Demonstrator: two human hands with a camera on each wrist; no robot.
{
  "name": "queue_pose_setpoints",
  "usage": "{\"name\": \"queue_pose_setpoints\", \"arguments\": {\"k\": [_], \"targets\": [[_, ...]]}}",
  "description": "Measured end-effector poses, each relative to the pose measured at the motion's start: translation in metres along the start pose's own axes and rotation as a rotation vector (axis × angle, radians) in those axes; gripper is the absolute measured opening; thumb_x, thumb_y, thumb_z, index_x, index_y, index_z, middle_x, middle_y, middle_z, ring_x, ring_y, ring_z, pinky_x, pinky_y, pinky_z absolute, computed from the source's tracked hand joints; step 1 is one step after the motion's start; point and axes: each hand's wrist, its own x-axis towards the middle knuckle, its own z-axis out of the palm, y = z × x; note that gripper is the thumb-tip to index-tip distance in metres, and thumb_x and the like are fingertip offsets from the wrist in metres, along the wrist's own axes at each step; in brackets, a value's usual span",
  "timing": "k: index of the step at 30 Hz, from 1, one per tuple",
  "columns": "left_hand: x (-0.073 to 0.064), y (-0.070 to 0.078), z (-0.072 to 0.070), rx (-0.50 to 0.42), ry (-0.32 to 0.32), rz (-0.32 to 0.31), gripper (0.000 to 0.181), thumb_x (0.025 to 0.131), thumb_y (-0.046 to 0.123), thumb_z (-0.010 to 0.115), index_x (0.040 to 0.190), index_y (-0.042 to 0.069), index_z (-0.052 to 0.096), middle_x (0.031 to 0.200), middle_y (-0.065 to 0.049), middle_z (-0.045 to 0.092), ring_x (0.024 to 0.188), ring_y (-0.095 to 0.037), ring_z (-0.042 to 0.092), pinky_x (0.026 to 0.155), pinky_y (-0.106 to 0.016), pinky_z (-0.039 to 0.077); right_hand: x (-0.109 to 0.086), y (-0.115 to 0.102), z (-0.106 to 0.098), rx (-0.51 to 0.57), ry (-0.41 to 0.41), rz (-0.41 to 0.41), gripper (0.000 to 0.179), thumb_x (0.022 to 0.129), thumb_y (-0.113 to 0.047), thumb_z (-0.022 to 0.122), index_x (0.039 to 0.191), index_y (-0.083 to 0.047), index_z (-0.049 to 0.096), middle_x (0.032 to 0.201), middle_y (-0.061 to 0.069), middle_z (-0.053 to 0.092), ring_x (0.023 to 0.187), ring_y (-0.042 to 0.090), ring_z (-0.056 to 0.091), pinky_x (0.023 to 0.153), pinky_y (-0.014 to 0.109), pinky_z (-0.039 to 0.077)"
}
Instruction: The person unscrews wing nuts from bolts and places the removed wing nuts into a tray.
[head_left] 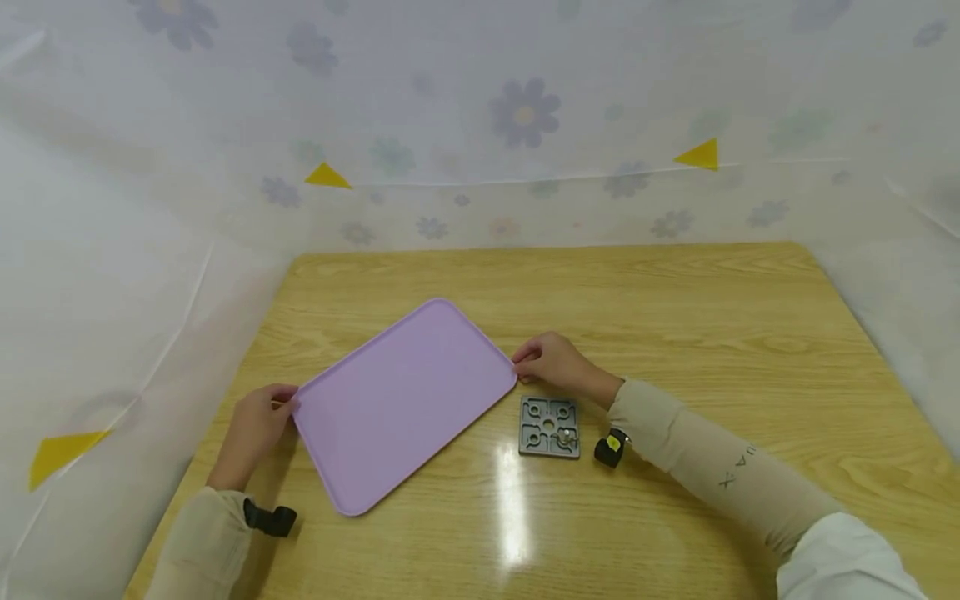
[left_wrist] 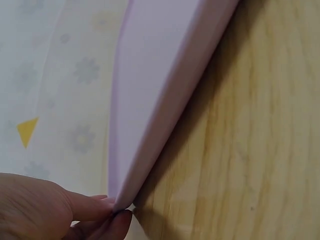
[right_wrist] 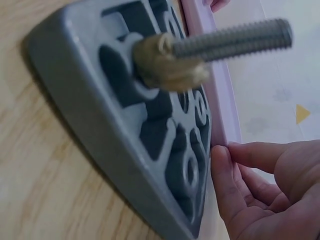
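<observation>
A shallow light-purple tray lies at a slant over the left half of the table. My left hand pinches its left corner, thumb on the top side of the rim and fingers below, as the left wrist view shows. At the opposite corner on the right, my right hand pinches the rim between thumb and forefinger. Just in front of the right hand sits a square grey metal plate with ring-shaped recesses. From the plate rises a threaded bolt, with a brass-coloured wing nut at its base.
The wooden table extends to the right and behind the tray. White flower-patterned sheets hang around its back and sides, marked with yellow triangles. Black wrist cameras sit on both forearms, the right one beside the metal plate.
</observation>
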Motion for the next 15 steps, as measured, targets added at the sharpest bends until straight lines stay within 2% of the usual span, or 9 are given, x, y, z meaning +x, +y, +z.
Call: {"name": "queue_pose_setpoints", "arguments": {"k": [4, 8, 15], "targets": [[0.010, 0.006, 0.003, 0.017, 0.010, 0.047, 0.025, 0.092, 0.005, 0.055, 0.111, -0.009, 0.061, 0.101, -0.025, 0.062, 0.090, -0.035, 0.058, 0.073, -0.043, 0.050, -0.001, 0.006, -0.005, -0.001, 0.007, 0.019, 0.018, 0.084, 0.000, 0.066, 0.098, 0.011, 0.065, 0.084, 0.016, 0.067, 0.072, 0.019, 0.065, 0.068, 0.029, 0.057], [0.026, 0.017, 0.008, 0.035, 0.009, 0.106, 0.023, 0.091, 0.002, 0.054, 0.108, -0.011, 0.061, 0.098, -0.026, 0.063, 0.090, -0.037, 0.058, 0.076, -0.047, 0.050, -0.004, 0.012, -0.016, -0.010, 0.024, 0.040, 0.019, 0.084, -0.001, 0.066, 0.100, 0.010, 0.065, 0.087, 0.017, 0.067, 0.075, 0.019, 0.065, 0.070, 0.029, 0.057], [0.055, 0.037, 0.019, 0.082, 0.018, 0.201, 0.020, 0.089, -0.002, 0.055, 0.104, -0.013, 0.062, 0.097, -0.027, 0.063, 0.087, -0.037, 0.059, 0.075, -0.048, 0.050, -0.014, 0.018, -0.031, 0.038, 0.055, 0.067, 0.024, 0.085, 0.002, 0.063, 0.105, 0.015, 0.061, 0.093, 0.021, 0.065, 0.079, 0.020, 0.065, 0.073, 0.031, 0.057]]}}
